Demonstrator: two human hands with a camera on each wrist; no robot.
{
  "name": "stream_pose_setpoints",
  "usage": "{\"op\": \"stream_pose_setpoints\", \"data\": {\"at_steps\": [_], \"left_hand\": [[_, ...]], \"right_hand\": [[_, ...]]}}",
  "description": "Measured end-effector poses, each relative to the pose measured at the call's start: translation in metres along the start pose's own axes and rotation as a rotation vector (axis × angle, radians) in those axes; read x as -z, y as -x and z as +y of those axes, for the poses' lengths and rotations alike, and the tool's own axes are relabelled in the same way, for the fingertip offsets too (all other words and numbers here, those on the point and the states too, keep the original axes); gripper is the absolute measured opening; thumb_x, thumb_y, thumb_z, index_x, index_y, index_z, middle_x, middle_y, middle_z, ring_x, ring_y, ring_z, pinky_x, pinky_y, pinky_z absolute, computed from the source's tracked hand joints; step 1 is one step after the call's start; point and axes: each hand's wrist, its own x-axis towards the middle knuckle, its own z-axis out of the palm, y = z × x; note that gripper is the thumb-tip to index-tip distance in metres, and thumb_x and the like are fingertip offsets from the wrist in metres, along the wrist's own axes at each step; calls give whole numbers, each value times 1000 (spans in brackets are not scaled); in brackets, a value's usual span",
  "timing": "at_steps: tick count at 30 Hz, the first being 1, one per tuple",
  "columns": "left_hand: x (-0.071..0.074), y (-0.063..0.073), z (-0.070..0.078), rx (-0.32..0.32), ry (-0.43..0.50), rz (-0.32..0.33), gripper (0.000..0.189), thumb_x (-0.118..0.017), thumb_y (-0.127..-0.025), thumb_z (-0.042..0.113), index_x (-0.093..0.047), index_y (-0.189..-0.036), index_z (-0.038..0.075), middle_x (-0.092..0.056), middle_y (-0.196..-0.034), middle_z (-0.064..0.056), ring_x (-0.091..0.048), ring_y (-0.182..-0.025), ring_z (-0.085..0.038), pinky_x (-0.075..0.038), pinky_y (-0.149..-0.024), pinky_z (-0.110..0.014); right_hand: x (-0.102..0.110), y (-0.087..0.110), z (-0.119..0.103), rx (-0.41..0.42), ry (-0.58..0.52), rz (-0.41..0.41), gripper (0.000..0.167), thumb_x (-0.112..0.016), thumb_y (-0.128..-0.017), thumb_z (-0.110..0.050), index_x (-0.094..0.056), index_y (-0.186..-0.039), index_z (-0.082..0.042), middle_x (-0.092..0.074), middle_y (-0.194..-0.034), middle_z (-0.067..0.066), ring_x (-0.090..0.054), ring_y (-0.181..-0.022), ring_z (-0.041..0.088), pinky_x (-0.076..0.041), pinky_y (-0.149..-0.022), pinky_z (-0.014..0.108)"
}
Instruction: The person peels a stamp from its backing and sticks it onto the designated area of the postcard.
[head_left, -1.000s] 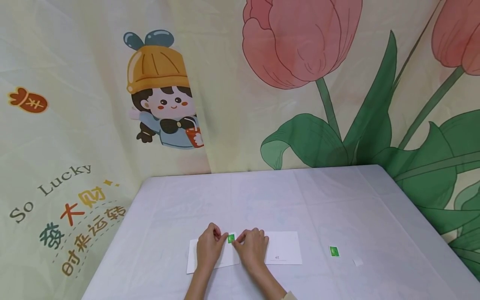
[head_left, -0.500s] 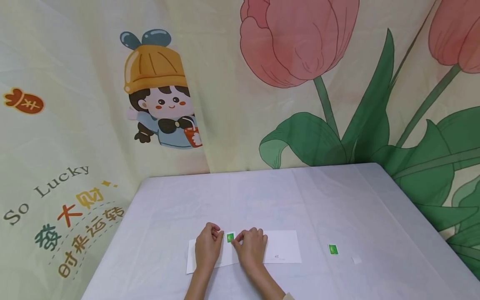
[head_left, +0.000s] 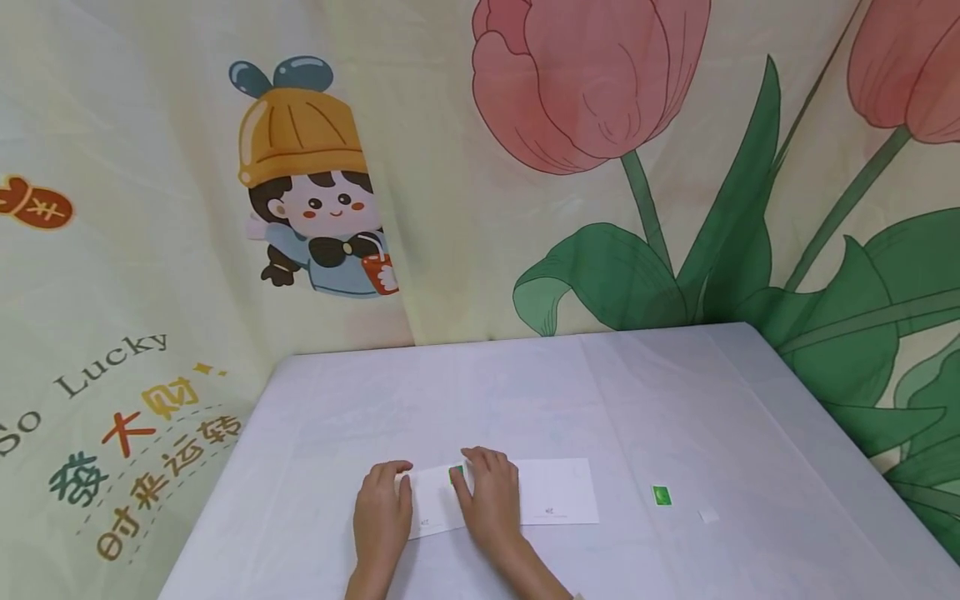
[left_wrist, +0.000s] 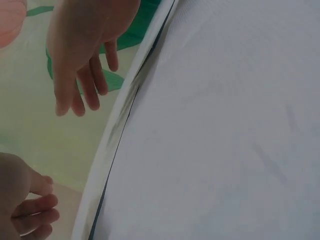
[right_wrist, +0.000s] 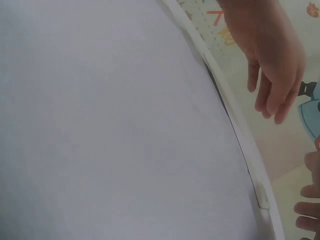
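In the head view, a white envelope (head_left: 437, 496) lies slightly tilted on the table, a green stamp (head_left: 455, 473) at its top right corner. My right hand (head_left: 491, 504) lies over that corner with its fingers fairly straight, and its thumb overlaps part of the stamp. Loosely bent, the fingers of my left hand (head_left: 382, 517) are at the envelope's left end, which they hide. Another white envelope (head_left: 558, 492) shows to the right of my right hand, partly covered by it. Both wrist views show the hands beyond the table's edge, without the envelopes.
A second green stamp (head_left: 662, 496) lies farther right on the white tablecloth (head_left: 525, 400), with a small white scrap (head_left: 708, 517) beside it. Behind the table hangs a printed curtain (head_left: 435, 167) with tulips and a cartoon figure.
My left hand has moved left, away from the stamp, and its fingers have loosened. The right hand has shifted slightly left, straightened its fingers and now partly covers the stamp.
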Motion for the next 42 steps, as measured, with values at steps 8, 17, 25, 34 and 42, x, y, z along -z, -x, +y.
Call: {"op": "stream_pose_setpoints", "data": {"at_steps": [8, 17, 25, 34, 42], "left_hand": [[14, 23, -22, 70, -106, -193, 43, -64, -84, 10, -52, -123, -5, -46, -129, -25, -30, -127, -44, -27, -95, -63], [14, 35, -30, 137, -169, -383, 65, -60, -88, 30, -35, -137, -5, -26, -143, -28, -13, -133, -47, -10, -102, -62], [15, 36, -31, 165, -188, -452, 63, -52, -93, 33, -30, -140, -2, -17, -147, -25, -7, -134, -45, -2, -104, -59], [14, 37, -30, 152, -177, -446, 62, -53, -92, 33, -34, -139, -2, -19, -146, -26, -9, -134, -46, -4, -104, -60], [15, 38, -31, 162, -201, -457, 62, -54, -91, 34, -35, -138, -2, -20, -146, -26, -10, -134, -46, -4, -104, -59]], "right_hand": [[-8, 12, -6, 3, 116, -255, 61, -48, -91, -49, -42, -137, -9, -39, -141, 13, -27, -134, 29, -13, -104, 59], [-12, 22, -12, 21, 180, -372, 58, -30, -97, -51, -39, -141, -15, -30, -146, 10, -18, -137, 28, -1, -103, 62], [-15, 25, -11, 41, 299, -385, 60, -25, -96, -54, -37, -142, -16, -26, -149, 8, -15, -138, 28, 1, -102, 64], [-13, 26, -11, 43, 352, -381, 60, -26, -95, -55, -37, -142, -18, -27, -149, 5, -16, -138, 28, 3, -99, 67], [-11, 27, -12, 41, 347, -393, 58, -29, -96, -53, -38, -141, -18, -29, -148, 5, -18, -137, 27, 1, -99, 67]]}}
